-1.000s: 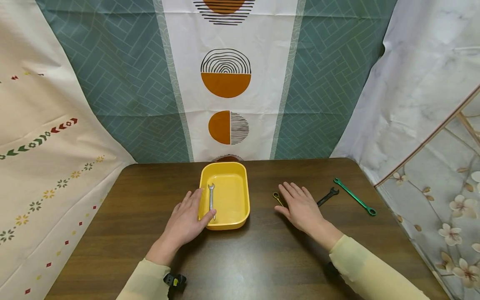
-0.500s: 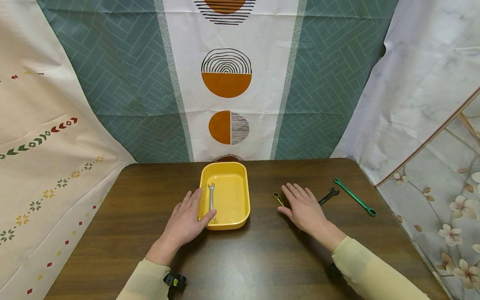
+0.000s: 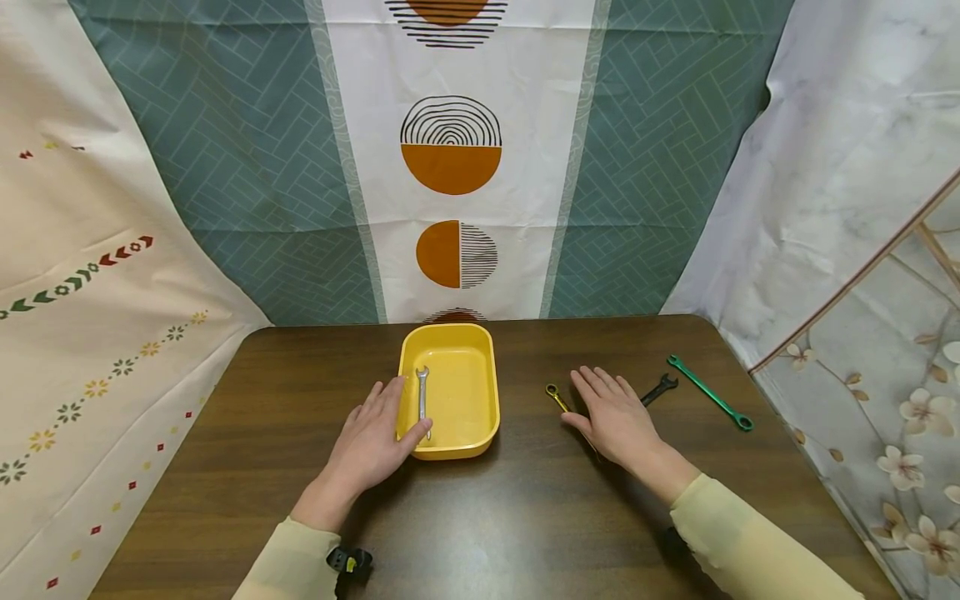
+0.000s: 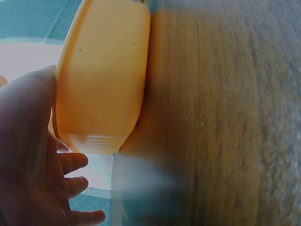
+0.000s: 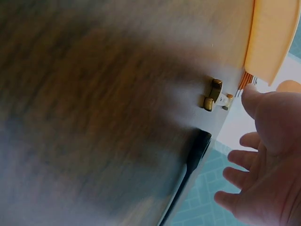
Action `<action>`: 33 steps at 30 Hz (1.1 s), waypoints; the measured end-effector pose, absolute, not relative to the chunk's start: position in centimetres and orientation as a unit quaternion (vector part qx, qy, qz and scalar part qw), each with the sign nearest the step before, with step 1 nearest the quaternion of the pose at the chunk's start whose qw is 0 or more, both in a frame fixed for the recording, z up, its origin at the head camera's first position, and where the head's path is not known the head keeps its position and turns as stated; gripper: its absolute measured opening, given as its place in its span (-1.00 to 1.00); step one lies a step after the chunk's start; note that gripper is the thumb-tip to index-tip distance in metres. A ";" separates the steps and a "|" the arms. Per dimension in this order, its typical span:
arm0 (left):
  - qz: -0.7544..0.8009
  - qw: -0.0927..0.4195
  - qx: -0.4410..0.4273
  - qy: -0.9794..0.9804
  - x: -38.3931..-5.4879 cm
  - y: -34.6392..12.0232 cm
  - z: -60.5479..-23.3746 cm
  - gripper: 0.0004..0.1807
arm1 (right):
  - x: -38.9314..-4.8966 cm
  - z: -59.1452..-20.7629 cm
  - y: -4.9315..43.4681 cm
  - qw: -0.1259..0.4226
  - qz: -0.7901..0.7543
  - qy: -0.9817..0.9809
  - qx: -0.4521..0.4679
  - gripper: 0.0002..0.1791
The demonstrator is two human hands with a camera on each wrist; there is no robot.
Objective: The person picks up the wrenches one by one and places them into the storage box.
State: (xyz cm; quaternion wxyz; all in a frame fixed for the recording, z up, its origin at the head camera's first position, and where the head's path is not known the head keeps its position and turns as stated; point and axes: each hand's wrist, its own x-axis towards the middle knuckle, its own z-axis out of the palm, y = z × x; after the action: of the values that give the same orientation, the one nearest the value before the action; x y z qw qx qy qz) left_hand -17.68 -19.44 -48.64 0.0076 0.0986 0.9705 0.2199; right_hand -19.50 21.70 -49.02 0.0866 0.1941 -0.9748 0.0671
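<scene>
My left hand (image 3: pixel 371 433) rests at the left rim of a yellow tray (image 3: pixel 486 392), fingers straight and spread, thumb over the near left corner. In the left wrist view, the tray's outer wall (image 4: pixel 103 75) fills the space beside that hand. A silver wrench (image 3: pixel 422 392) lies inside the tray along its left side. My right hand (image 3: pixel 611 417) hovers palm down over the table, fingers extended, holding nothing. Beneath it a gold wrench (image 3: pixel 556 395) and a black wrench (image 3: pixel 662 387) are partly hidden. The right wrist view shows the black wrench (image 5: pixel 197 150) below the palm.
A green wrench (image 3: pixel 708 392) lies farther right on the dark wooden table (image 3: pixel 480 533). Patterned cloths hang behind and at both sides, with the back cloth (image 3: pixel 457 267) meeting the table's far edge.
My right hand has drifted slightly right and toward me, uncovering more of the gold wrench. My left hand, the tray and the wrenches have stayed put.
</scene>
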 end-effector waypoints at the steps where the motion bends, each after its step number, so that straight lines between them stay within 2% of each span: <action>1: 0.220 0.007 0.099 0.970 -17.7 -19.4 -48.6 0.12 | -19.5 -49.0 21.7 0.087 0.069 -0.975 0.193 -0.16; 33: 0.219 0.004 0.104 0.970 -17.7 -19.4 -48.4 0.11 | -18.0 -48.9 23.2 0.077 0.059 -0.977 0.191 -0.20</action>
State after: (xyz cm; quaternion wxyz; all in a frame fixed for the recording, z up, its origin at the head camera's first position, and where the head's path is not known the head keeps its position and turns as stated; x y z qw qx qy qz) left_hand -17.69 -19.39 -48.39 0.0045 0.1037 0.9701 0.2193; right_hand -18.00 23.24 -48.91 0.0773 0.1908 -0.9768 0.0595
